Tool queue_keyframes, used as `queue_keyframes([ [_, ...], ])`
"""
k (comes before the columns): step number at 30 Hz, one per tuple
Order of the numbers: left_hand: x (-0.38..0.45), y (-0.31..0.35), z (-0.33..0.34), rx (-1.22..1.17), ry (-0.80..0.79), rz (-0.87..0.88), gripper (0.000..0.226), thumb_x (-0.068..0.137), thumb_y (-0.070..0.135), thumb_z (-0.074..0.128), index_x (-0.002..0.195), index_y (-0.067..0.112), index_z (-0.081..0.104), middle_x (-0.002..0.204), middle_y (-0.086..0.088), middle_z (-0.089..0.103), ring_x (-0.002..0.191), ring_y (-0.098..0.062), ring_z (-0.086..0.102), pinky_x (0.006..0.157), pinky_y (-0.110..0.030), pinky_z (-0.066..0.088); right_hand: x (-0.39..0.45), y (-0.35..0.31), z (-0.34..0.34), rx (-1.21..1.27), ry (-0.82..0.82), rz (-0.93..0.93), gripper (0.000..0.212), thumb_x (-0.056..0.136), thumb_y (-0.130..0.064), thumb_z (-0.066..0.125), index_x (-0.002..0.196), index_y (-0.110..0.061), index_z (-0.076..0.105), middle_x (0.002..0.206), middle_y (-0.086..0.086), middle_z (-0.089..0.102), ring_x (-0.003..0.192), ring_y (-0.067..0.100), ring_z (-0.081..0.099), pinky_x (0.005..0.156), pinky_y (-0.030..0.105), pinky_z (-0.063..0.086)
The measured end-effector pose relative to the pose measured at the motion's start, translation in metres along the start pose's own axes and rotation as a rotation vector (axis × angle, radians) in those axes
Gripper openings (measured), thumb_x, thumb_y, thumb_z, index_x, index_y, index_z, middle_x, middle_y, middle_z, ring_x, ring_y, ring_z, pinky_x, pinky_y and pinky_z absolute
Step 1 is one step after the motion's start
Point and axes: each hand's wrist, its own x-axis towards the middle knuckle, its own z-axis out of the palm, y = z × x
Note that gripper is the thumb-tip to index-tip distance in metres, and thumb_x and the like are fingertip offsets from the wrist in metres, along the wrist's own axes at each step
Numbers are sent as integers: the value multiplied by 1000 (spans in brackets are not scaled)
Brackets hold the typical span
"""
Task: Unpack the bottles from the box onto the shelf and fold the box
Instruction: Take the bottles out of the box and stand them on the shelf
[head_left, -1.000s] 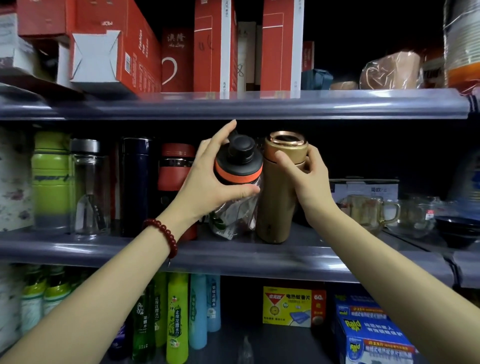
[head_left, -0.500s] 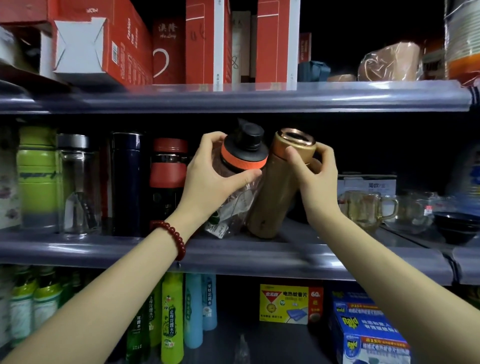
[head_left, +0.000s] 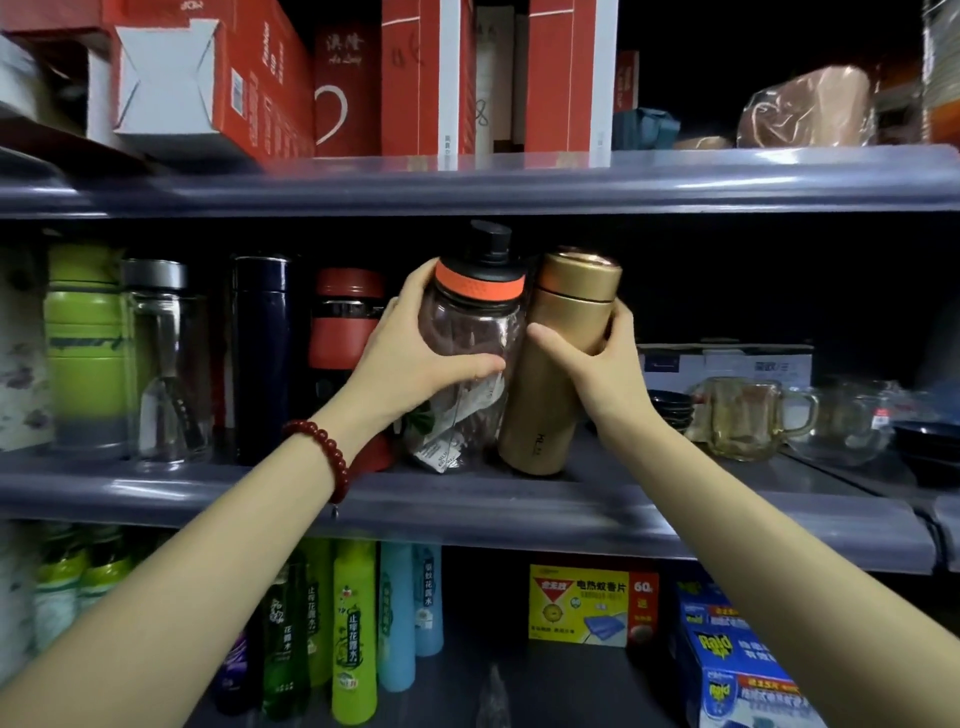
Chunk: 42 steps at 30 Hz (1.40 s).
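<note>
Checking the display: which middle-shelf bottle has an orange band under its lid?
The clear bottle in the left hand, black cap above the band; its neighbour, the gold flask, has none.

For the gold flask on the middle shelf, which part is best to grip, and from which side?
Grip the gold flask around its plain mid-body, from the front right, probably as the right hand does. The clear bottle crowds its left, and the body is a smooth, slightly tilted cylinder.

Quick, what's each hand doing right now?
Left hand: closed around the clear bottle with the orange ring.
Right hand: closed around the gold bottle.
</note>
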Motion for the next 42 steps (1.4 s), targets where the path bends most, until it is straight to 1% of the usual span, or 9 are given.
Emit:
queue_keyframes([
  [4,-8,-16,-10,-190,117,-180,96,38,57,87,121,37,42,116,12,63,110,-5,61,100,-37,47,0,-4,11,-109,-34,44,82,50,-59,82,116,-23,50,107,-7,66,97,9,65,91,39,54],
  [11,-3,-12,-5,-318,28,-271,90,45,54,85,122,22,52,112,4,67,106,-13,64,92,-33,49,1,-6,14,-198,49,28,67,52,-70,73,104,-28,63,97,-11,69,94,9,65,87,37,55],
  [16,-2,-12,-4,-337,-160,-349,94,55,63,77,135,26,42,129,8,58,121,-8,53,111,-38,33,6,-3,4,-234,-28,135,91,58,-65,77,128,-15,46,117,0,61,107,19,60,93,39,51],
  [22,-11,-21,0,-210,-203,-327,121,53,24,91,145,39,13,134,11,49,118,0,50,109,-34,36,-3,8,2,-307,-90,110,95,58,-48,85,135,-20,36,121,1,57,107,19,57,93,37,50],
  [26,-12,-25,-2,-194,-185,-384,126,43,40,91,145,38,17,137,6,50,122,-5,50,109,-38,36,-5,10,1,-293,-87,91,90,61,-47,83,134,-22,37,119,-1,57,108,19,58,94,40,51],
  [30,-22,-28,7,-138,-161,-496,110,37,64,82,128,19,39,124,6,56,108,-3,54,101,-32,42,-11,10,2,-273,-77,99,86,64,-49,81,133,-23,37,109,-8,55,102,15,59,83,30,48],
  [33,-29,-30,11,-125,-174,-551,122,36,67,81,136,16,31,136,-4,47,121,-16,50,106,-39,41,-18,11,3,-295,-70,117,87,65,-51,80,135,-22,37,109,-7,54,99,14,57,78,26,44],
  [37,-37,-28,12,-166,-228,-591,137,41,50,88,149,31,6,157,-4,20,139,-23,31,114,-47,29,-30,17,0,-381,-82,140,89,65,-52,80,135,-19,38,114,-3,54,102,17,55,82,30,48],
  [42,-40,-29,6,-223,-261,-600,121,61,16,85,149,35,3,158,-4,17,138,-22,30,114,-46,29,-32,17,-5,-412,-94,146,86,65,-50,80,135,-18,41,121,2,58,105,20,56,84,32,49],
])
